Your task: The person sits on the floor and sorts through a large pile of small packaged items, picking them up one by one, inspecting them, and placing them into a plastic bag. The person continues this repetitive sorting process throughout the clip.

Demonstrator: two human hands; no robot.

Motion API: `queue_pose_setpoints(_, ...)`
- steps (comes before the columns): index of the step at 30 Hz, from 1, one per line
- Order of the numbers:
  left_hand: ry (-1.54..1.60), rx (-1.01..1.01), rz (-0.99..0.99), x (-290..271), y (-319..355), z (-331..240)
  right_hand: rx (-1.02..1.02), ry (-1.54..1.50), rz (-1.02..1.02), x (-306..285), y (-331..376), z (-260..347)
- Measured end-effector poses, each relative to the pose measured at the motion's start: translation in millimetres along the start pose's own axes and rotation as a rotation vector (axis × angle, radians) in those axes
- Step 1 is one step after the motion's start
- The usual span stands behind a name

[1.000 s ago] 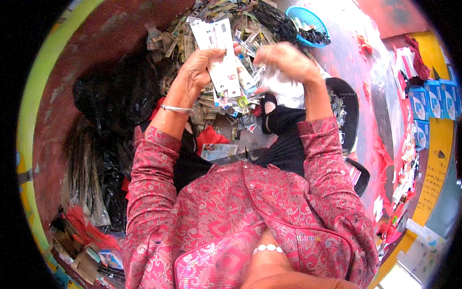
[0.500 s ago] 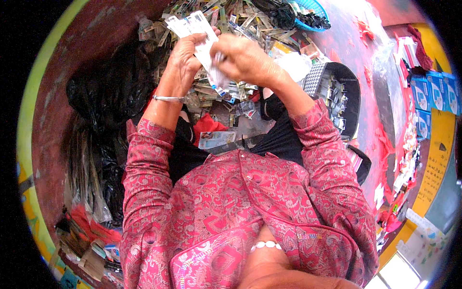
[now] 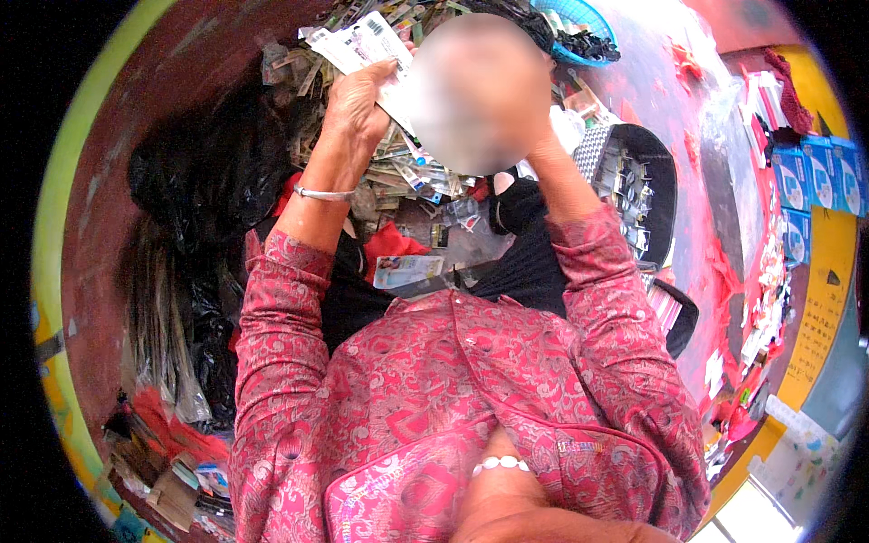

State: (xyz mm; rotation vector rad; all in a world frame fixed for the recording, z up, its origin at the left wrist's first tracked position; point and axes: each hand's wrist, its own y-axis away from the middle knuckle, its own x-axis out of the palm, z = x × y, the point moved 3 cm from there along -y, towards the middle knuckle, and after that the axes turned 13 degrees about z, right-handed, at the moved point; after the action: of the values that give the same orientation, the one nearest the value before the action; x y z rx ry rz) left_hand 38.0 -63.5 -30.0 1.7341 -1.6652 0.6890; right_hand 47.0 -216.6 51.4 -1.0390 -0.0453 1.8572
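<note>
The thumb of the left hand is pressing on a fanned stack of white printed cards, fingers curling behind, the grip closing firmly on it; the right hand is showing only as a blur beside the stack's lower end, so I cannot tell how far its fingers are opening or what they are holding; below, small packets are heaping up; rightward, a black-rimmed box is holding small pieces; leftward, a black plastic bag is slumping
</note>
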Motion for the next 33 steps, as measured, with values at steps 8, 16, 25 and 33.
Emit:
queue_pose_setpoints(8, 0.026, 0.048, -0.005, -21.1, -0.1, -26.8, 0.315, 0.047, 0.600, -4.5, 19.1, -39.4)
queue_pose_setpoints(16, 0.009, -0.049, 0.129, 0.7, 3.6, -10.3, 0.438, -1.134, 0.044, -22.3, -3.1, -47.1)
queue_pose_setpoints(25, -0.138, -0.245, 0.239, 30.0, 22.9, 19.2, -0.195, 0.124, 0.018, 21.0, -8.8, 11.9)
queue_pose_setpoints(33, -0.185, -0.470, 0.373, 35.5, 52.4, 43.1, 0.032, 0.495, -0.275, -11.9, -25.0, -46.1)
